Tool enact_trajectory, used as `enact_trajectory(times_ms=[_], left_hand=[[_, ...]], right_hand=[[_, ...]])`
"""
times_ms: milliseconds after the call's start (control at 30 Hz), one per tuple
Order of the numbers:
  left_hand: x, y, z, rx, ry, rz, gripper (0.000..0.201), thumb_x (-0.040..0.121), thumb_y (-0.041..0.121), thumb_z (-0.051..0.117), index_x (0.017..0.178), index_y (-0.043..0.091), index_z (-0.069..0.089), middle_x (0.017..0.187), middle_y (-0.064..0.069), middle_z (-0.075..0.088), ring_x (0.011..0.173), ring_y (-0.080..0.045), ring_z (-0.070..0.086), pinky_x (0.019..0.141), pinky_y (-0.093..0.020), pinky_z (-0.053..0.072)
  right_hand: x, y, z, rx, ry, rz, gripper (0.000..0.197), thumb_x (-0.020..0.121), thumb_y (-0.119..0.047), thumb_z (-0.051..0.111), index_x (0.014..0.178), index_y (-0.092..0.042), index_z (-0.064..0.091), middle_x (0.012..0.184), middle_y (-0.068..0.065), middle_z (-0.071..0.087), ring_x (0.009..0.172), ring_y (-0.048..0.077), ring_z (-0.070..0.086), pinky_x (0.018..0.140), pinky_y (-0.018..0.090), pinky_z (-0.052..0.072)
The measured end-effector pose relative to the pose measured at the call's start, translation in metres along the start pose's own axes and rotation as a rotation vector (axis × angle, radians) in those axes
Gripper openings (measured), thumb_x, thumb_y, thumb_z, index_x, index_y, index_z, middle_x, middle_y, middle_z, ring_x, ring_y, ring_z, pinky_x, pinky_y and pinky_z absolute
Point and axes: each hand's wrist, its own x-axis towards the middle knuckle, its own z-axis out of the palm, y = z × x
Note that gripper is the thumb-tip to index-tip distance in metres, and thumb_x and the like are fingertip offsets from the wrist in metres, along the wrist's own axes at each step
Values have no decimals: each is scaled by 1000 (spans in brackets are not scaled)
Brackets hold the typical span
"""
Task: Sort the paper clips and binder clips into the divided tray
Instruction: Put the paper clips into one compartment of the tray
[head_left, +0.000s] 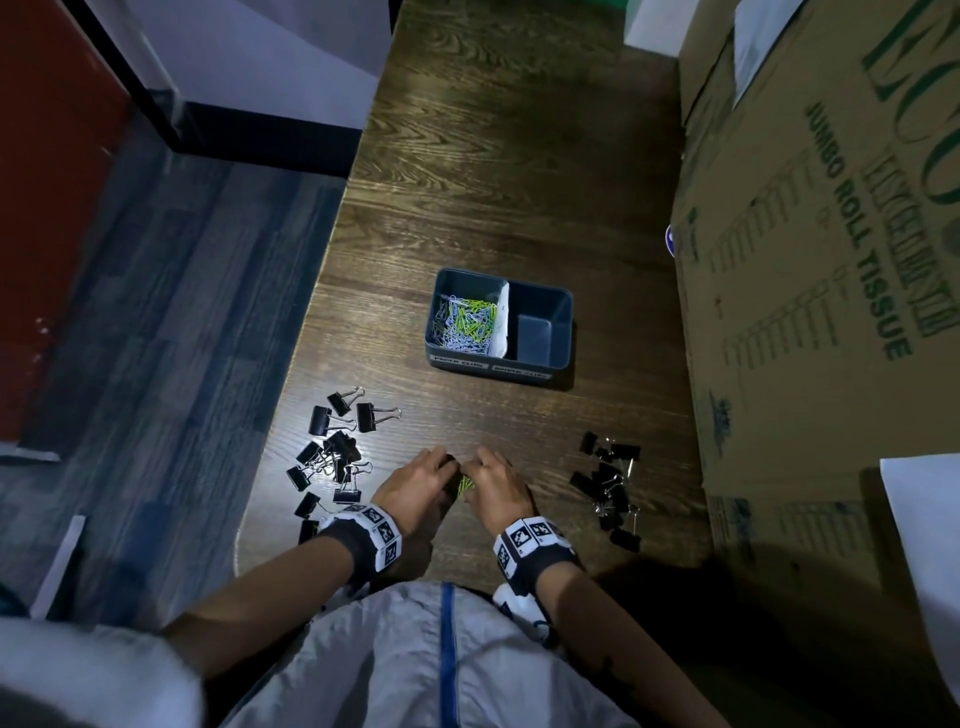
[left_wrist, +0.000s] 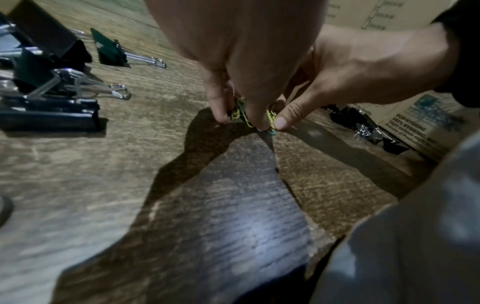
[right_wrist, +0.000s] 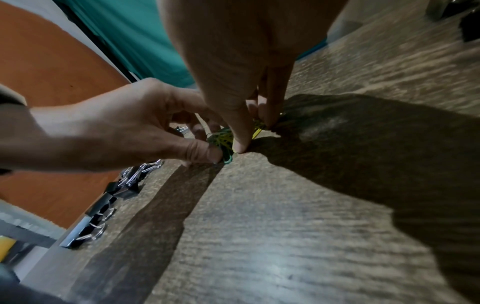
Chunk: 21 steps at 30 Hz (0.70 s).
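A small heap of green and yellow paper clips (head_left: 466, 484) lies on the dark wooden table near its front edge. My left hand (head_left: 449, 475) and right hand (head_left: 475, 480) meet over it, and each pinches the heap between thumb and fingertips. The left wrist view shows the clips (left_wrist: 240, 112) between my left hand (left_wrist: 240, 120) and right hand (left_wrist: 275, 117). In the right wrist view the clips (right_wrist: 223, 139) sit between my right hand (right_wrist: 255, 129) and left hand (right_wrist: 207, 142). The grey divided tray (head_left: 563, 306) stands further back. Its left compartment holds paper clips (head_left: 467, 319); the right compartment holds nothing.
Black binder clips lie in one pile to the left (head_left: 332, 457), close to the table's left edge, and another pile to the right (head_left: 608, 488). A large cardboard box (head_left: 821, 260) walls off the right side. White paper (head_left: 924, 545) lies on it.
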Motion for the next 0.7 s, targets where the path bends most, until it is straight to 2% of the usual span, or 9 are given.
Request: enact_trajectory(times_ms=[133,200,267,367,467,567,633,700], left_hand=[[0,0,-5,-96,29,-44,32,77,8,67,109,11,62,109,-7,54,86,-26,60,72,-36,51],[2,-1,-12,-146,28,-95,29,75,8,68,102,16,63,103,-1,53,80,-23,60,73,-35,51],[6,-7,-17,-195,12,-135,23,76,5,71,95,15,65,98,-1,56,82,-23,61,75,-33,50],[10,-17,-19,-256,25,-217,14,75,5,74,83,15,69,87,1,59,84,-22,62,71,-21,40],[9,-19,-21,-318,70,-254,10,75,7,76,79,14,72,82,-1,66,81,-18,63,69,-18,39],[6,-21,-31,-380,118,-224,8,77,8,77,82,12,72,83,-2,69,78,-16,66,75,-27,53],[7,-20,-47,-414,141,-164,7,79,8,76,80,11,70,81,-2,68,76,-16,66,73,-34,56],[12,-13,-72,-387,197,-117,7,81,9,75,79,11,69,79,-2,66,73,-16,63,69,-35,55]], right_hand=[[2,3,-6,18,14,17,34,86,-10,70,120,-15,69,121,8,62,114,32,59,91,39,48],[4,5,-11,68,20,77,26,84,-13,72,109,-19,69,115,5,66,106,32,63,84,40,53],[5,8,-15,108,24,163,18,81,-15,71,96,-23,65,101,5,70,94,33,66,76,39,55],[6,12,-22,138,17,225,11,79,-15,67,89,-20,66,83,8,70,82,34,67,67,35,53],[5,16,-26,198,12,257,7,80,-12,68,81,-18,71,76,5,69,78,29,67,66,31,52],[1,20,-30,249,10,290,6,80,-16,76,79,-21,75,75,-1,70,78,21,68,67,27,50],[-2,21,-35,270,15,291,5,79,-16,76,78,-21,76,70,-5,65,77,19,69,66,26,50],[-4,20,-42,293,35,301,6,77,-17,74,77,-22,77,71,-5,69,77,17,69,66,25,50]])
